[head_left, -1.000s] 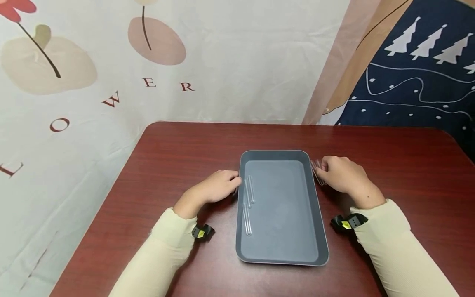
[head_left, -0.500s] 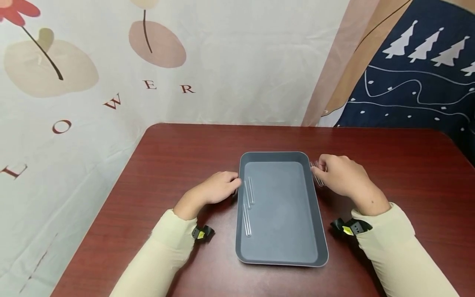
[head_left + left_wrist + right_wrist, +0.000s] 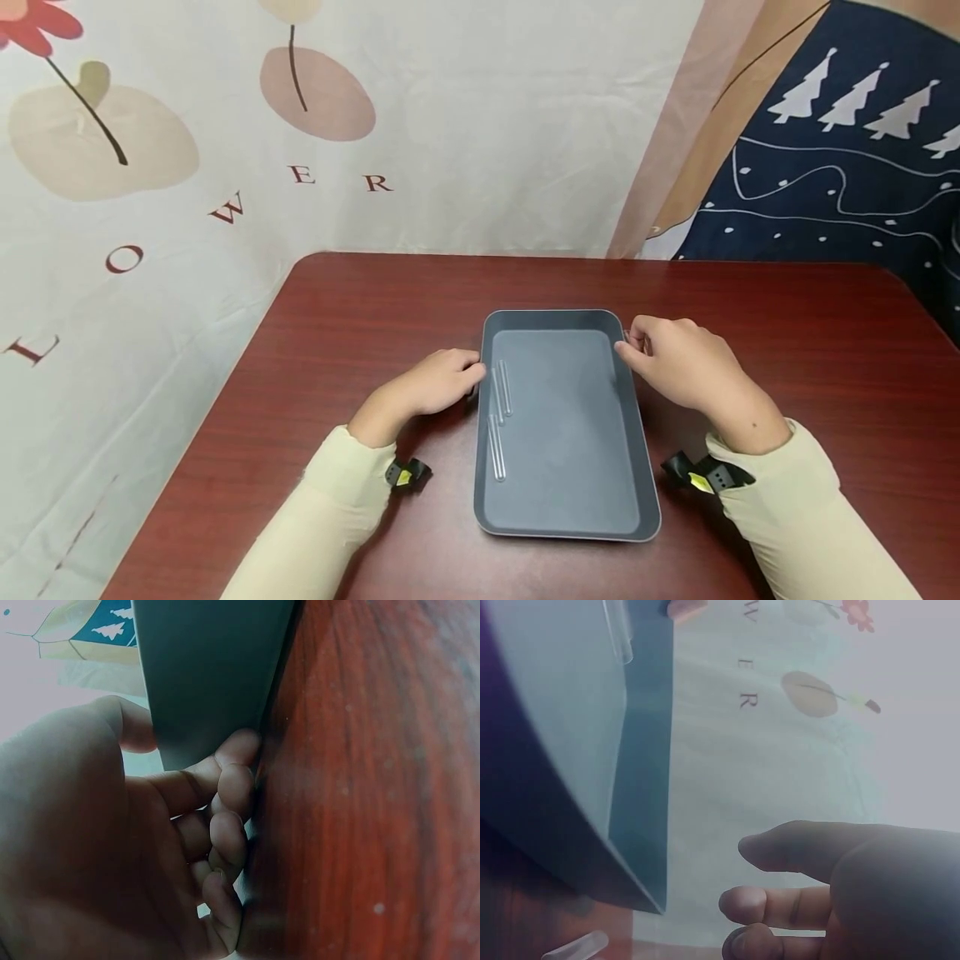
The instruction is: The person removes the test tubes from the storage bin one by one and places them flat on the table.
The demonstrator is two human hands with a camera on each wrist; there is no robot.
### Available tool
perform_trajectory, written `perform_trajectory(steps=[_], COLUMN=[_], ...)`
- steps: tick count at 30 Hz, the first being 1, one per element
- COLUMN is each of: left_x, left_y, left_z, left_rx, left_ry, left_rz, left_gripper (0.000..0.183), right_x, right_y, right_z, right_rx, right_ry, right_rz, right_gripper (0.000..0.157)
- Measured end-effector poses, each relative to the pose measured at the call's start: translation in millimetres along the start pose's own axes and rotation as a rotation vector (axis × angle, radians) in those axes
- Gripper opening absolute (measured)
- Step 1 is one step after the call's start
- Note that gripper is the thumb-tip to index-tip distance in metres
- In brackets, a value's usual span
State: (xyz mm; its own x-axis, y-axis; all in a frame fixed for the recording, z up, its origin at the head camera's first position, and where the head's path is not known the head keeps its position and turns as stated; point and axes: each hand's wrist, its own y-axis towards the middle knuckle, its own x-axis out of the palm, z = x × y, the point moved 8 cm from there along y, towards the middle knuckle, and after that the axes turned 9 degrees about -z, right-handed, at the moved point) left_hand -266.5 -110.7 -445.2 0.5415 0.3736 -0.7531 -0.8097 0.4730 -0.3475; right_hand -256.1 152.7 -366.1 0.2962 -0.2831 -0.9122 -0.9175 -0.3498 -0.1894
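A grey rectangular tray [image 3: 566, 433] lies on the table, with 3 clear test tubes [image 3: 497, 450] along the left side of its floor. My left hand [image 3: 438, 381] grips the tray's left edge. In the left wrist view, its thumb [image 3: 137, 729] is at the rim and its curled fingers [image 3: 236, 787] are against the outer wall. My right hand [image 3: 686, 367] is over the tray's far right edge. Its thumb and fingers stand apart with nothing visible between them in the right wrist view. A clear tube [image 3: 577, 947] lies on the table beside the tray there.
The red-brown wooden table [image 3: 375, 300] extends around the tray on all sides. Behind it hangs a printed cloth [image 3: 487, 125] with letters and flower shapes, and a dark blue section with white trees at right. Each wrist wears a black strap [image 3: 708, 475].
My right hand has shifted left to the tray's right rim and now covers the clear tubes seen beside the tray earlier. My left hand stays on the left edge.
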Motion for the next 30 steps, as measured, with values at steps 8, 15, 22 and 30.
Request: perform_trajectory(steps=[8, 15, 22, 30], left_x=[-0.8, 0.2, 0.8, 0.6], left_y=[-0.6, 0.3, 1.6, 1.0], left_z=[0.2, -1.5, 0.5, 1.0], left_rx=[0.003, 0.003, 0.009, 0.006], left_ry=[-0.011, 0.002, -0.005, -0.017], left_rz=[-0.003, -0.002, -0.006, -0.007], left_gripper=[0.031, 0.031, 0.031, 0.031], right_x=[-3.6, -4.9, -7.3, -3.9], right_y=[-5, -10, -14, -15], right_z=[-11, -22, -29, -37], right_rx=[-0.015, -0.042, -0.06, -0.081], right_ry=[-0.004, 0.0, 0.011, 0.016], right_rz=[0.025, 0.064, 0.087, 0.08], right_gripper=[0.02, 0.018, 0.015, 0.013])
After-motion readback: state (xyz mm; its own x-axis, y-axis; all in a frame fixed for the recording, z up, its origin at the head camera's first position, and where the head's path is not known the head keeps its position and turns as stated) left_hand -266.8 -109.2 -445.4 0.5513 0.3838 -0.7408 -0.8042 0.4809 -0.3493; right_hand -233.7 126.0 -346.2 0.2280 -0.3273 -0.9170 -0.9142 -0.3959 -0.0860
